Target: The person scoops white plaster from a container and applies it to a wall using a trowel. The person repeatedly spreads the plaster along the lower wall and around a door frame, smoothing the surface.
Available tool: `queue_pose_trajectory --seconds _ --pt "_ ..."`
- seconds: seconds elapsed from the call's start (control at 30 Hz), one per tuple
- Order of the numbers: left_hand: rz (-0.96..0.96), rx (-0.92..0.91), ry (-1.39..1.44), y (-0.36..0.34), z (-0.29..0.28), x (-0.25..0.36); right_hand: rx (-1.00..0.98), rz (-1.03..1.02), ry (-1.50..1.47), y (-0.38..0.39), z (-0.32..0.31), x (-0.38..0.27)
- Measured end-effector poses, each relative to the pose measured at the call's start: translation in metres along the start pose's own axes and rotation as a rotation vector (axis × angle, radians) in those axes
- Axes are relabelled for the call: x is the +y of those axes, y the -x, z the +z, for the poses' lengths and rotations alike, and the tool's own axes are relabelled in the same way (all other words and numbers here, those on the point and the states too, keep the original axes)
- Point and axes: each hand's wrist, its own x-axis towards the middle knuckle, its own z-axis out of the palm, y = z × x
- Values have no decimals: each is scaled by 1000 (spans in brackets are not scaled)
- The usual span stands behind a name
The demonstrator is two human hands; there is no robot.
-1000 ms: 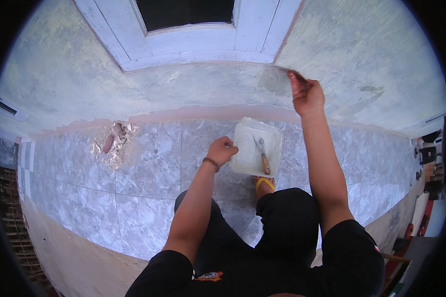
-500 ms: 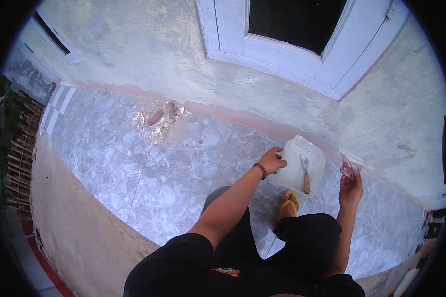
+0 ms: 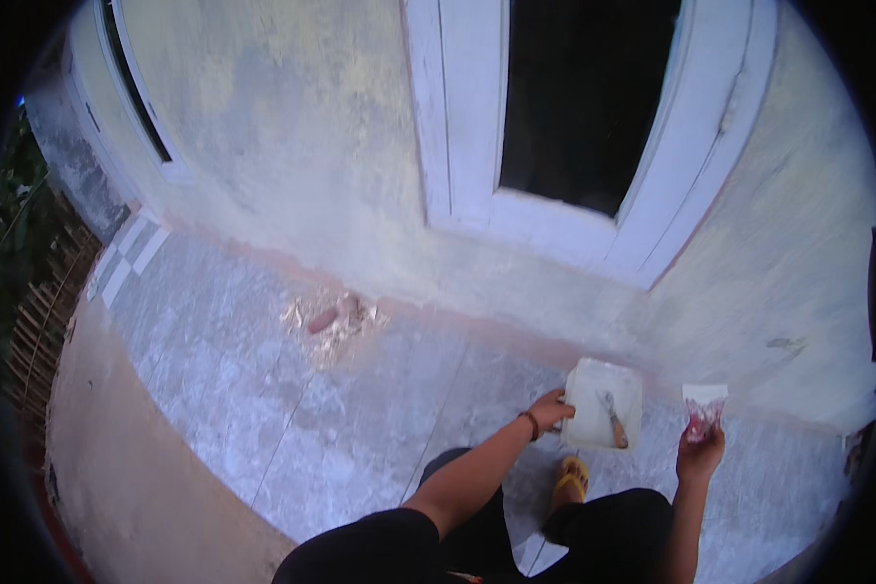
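Observation:
My left hand [image 3: 551,411] grips the left edge of a shallow white plastic tray [image 3: 586,428], fingers closed on its rim. Inside the tray lies a putty knife [image 3: 618,429] with a wooden handle and a narrow metal blade. To the right of the tray, my right hand [image 3: 701,456] is closed round the lower part of a wide scraper [image 3: 705,404]. The scraper has a pale straight edge at its top and a reddish, whitish-smeared body. Its blade points up toward the wall and appears apart from it.
A patchy plastered wall [image 3: 302,146] with a white-framed window [image 3: 457,146] rises ahead. Reddish lumps [image 3: 322,321] lie among pale scraps on the tiled floor [image 3: 380,389]. My foot in a yellow sandal [image 3: 572,477] stands below the tray. A low ledge [image 3: 146,457] curves along the left.
The view has tilted up, so the wall fills more of it and the hands and tray sit lower. The scraper has turned more upright. Both hands keep their holds.

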Motion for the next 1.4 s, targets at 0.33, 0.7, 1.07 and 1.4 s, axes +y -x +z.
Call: queue_pose_trajectory --seconds 0.33,0.7,1.07,1.4 --pt "-31 33 16 -42 -84 -26 242 -202 -53 49 -92 32" --pt "-30 -191 -78 -71 -54 -7 611 -547 -22 208 -114 16" --pt "-30 -356 -234 -109 65 -23 482 -518 -16 91 -237 -46" --pt "-22 -267 -229 -101 26 -19 419 -162 64 -120 -253 2"
